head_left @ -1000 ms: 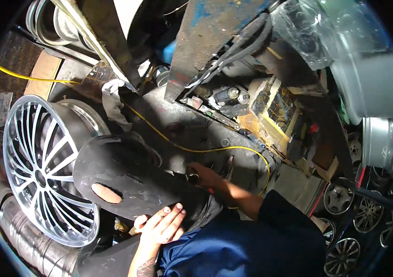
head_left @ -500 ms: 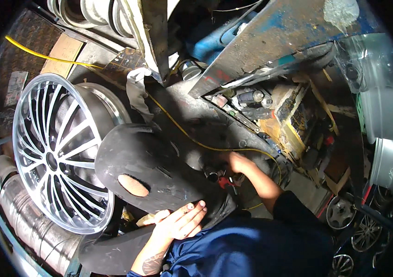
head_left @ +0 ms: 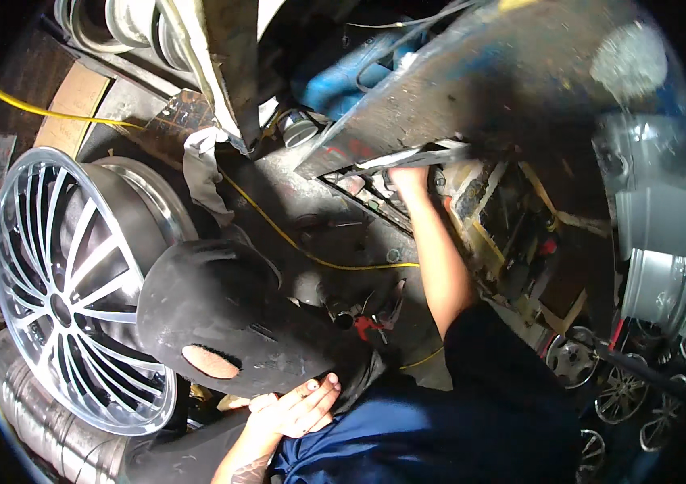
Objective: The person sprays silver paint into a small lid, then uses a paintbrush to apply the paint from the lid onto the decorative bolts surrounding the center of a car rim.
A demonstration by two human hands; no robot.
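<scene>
Resting on my thigh in torn black trousers (head_left: 222, 310), my left hand (head_left: 298, 407) lies with its fingers stretched out and holds nothing. My right arm reaches away from me. Its hand (head_left: 409, 181) is under the edge of a worn metal bench (head_left: 456, 89), among loose tools and clutter (head_left: 375, 194); its fingers are hidden there. Left of my knee stands a large multi-spoke alloy wheel (head_left: 60, 310), black and silver. On the floor between my legs and the bench lie a red-handled tool (head_left: 369, 325) and small dark items.
A yellow hose (head_left: 278, 235) runs across the concrete floor. A grey rag (head_left: 204, 173) hangs by the wheel. Beyond are a silver can (head_left: 298, 127) and a blue container (head_left: 343, 81). More wheels (head_left: 657, 290) stand at the right, and a metal cylinder (head_left: 44, 423) is at the lower left.
My right hand has moved from low over the floor, near the red-handled tool, up and away under the bench edge. My left hand stays on my thigh. The view has shifted slightly right.
</scene>
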